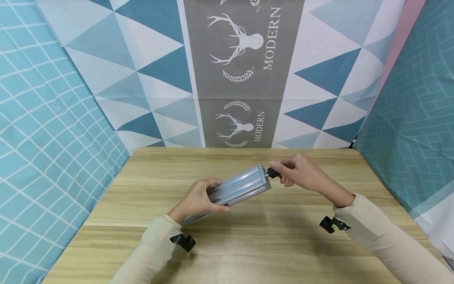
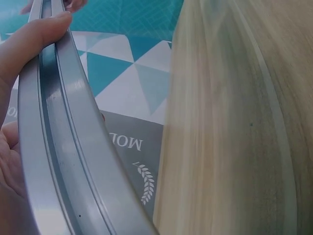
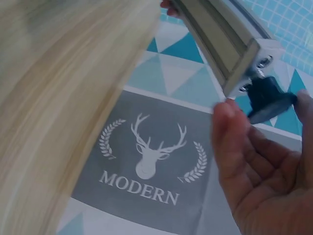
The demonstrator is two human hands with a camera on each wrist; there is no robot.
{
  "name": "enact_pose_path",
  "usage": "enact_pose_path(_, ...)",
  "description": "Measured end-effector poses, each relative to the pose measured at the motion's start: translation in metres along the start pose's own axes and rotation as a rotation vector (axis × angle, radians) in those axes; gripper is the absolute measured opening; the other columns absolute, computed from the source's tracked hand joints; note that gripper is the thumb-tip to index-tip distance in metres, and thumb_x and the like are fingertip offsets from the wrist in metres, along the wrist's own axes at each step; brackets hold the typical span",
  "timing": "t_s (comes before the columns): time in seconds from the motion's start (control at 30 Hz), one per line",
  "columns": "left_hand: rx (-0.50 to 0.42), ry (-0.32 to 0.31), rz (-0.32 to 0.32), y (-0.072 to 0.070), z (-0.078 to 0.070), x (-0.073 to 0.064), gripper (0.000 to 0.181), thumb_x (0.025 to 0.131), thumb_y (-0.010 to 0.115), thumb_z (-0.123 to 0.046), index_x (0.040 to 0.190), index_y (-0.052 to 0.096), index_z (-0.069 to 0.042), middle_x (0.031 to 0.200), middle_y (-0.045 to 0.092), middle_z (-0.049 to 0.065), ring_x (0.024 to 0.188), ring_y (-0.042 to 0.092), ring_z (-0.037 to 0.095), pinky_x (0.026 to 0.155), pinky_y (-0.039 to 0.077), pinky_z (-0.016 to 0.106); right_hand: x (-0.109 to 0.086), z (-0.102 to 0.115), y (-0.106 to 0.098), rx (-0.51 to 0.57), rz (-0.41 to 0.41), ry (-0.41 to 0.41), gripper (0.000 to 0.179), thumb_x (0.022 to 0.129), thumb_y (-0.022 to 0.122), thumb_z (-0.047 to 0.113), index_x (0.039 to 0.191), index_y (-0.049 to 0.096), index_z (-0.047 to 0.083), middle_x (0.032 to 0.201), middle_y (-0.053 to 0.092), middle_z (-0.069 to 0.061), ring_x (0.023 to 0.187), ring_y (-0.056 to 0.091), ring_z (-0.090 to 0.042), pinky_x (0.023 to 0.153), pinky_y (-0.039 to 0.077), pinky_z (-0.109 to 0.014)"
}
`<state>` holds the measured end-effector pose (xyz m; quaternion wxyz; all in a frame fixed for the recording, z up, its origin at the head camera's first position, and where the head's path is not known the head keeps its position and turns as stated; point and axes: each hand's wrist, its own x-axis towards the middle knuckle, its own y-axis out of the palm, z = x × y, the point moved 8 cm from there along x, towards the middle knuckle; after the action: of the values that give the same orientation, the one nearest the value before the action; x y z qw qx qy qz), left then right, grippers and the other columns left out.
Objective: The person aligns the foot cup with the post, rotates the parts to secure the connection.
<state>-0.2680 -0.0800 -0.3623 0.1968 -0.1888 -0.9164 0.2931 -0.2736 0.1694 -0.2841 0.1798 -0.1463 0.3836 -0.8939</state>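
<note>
A silvery aluminium profile (image 1: 244,184), with long grooves along its sides, is held at a slant above the table. My left hand (image 1: 195,200) grips its lower left part, the thumb lying across the grooved side (image 2: 83,132) in the left wrist view. From the upper right end juts a black levelling foot (image 1: 273,172) on a short metal stem. My right hand (image 1: 301,172) pinches this foot by its flared rim. In the right wrist view the flared foot (image 3: 268,98) sits close to the profile's end plate (image 3: 261,58), where round screw heads show.
Below both hands stretches a wood-grain table (image 1: 248,244). Behind it hangs a patterned cloth (image 1: 244,79) with triangles and deer heads. Blue tiled sheets (image 1: 39,118) flank the left and right sides. Black wrist mounts (image 1: 184,241) stick out from both sleeves.
</note>
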Motion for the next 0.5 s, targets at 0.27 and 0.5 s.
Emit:
enact_pose_path(0.27, 0.004, -0.009, 0.015, 0.0, 0.003, -0.001, 0.069, 0.06, 0.09, -0.038, 0.117, 0.066, -0.008, 0.104, 0.069, 0.003, 0.087, 0.061, 0.013, 0.076, 0.05, 0.029, -0.005, 0.012, -0.001, -0.059, 0.162, -0.122, 0.061, 0.086, 0.072, 0.023, 0.137, 0.048, -0.001, 0.117, 0.065, -0.014, 0.099, 0.066, -0.024, 0.082, 0.054, -0.037)
enact_pose_path(0.5, 0.014, -0.01, 0.019, 0.0, 0.001, 0.0, 0.068, 0.06, 0.09, -0.038, 0.116, 0.066, -0.009, 0.105, 0.069, 0.002, 0.088, 0.061, 0.012, 0.077, 0.049, 0.028, -0.006, 0.017, -0.008, -0.107, 0.084, -0.198, 0.044, 0.085, 0.073, 0.014, 0.125, 0.061, 0.004, 0.101, 0.07, -0.001, 0.087, 0.066, -0.014, 0.078, 0.054, -0.039)
